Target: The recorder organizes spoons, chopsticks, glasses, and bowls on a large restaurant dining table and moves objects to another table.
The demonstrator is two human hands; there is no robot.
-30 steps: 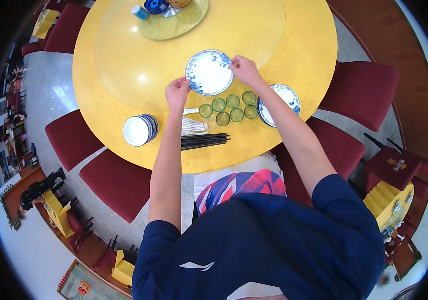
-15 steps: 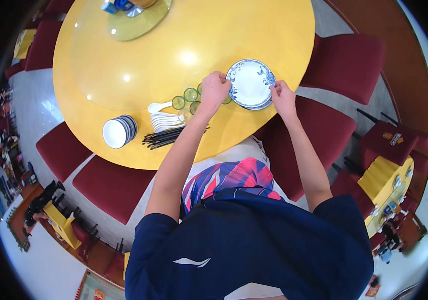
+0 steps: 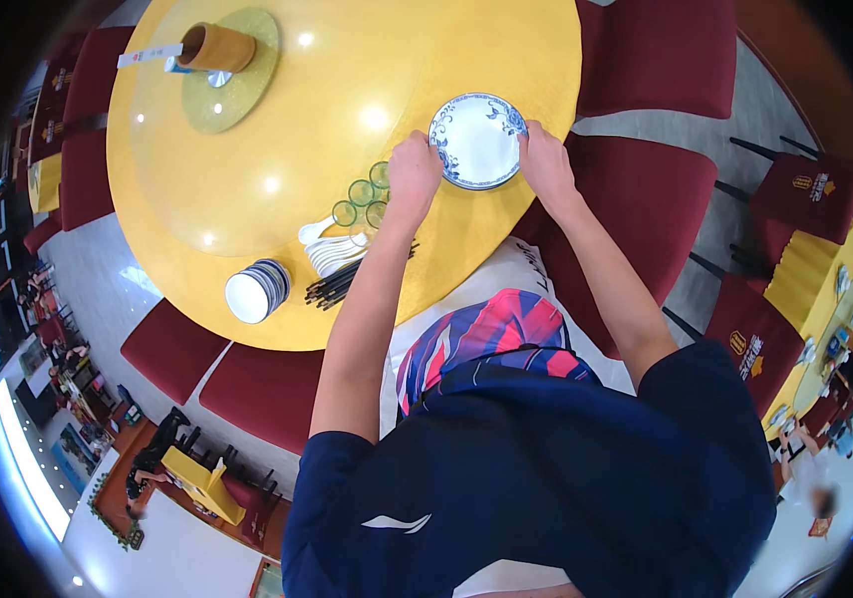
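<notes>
A white plate (image 3: 476, 142) with a blue floral rim is between my two hands at the right part of the round yellow table (image 3: 297, 130). My left hand (image 3: 414, 174) is closed on the plate's left edge, fingertips partly hidden. My right hand (image 3: 547, 167) pinches the right edge. Whether the plate rests on something or is lifted, I cannot tell. Just left of my left hand stand several green-tinted glasses (image 3: 361, 192), partly covered by that hand and forearm. White spoons (image 3: 332, 255) and dark chopsticks (image 3: 335, 287) lie closer to me, the chopsticks partly behind my left forearm.
A stack of blue-and-white bowls (image 3: 257, 290) lies on its side near the table's left front edge. A glass turntable (image 3: 237, 110) carries a brown container (image 3: 217, 48). Dark red chairs (image 3: 636, 214) surround the table. People and other tables are in the background.
My view has turned, so the table and its things appear shifted. Both hands still hold the plate's edges. The edge of a lower plate that showed beneath it is now out of sight.
</notes>
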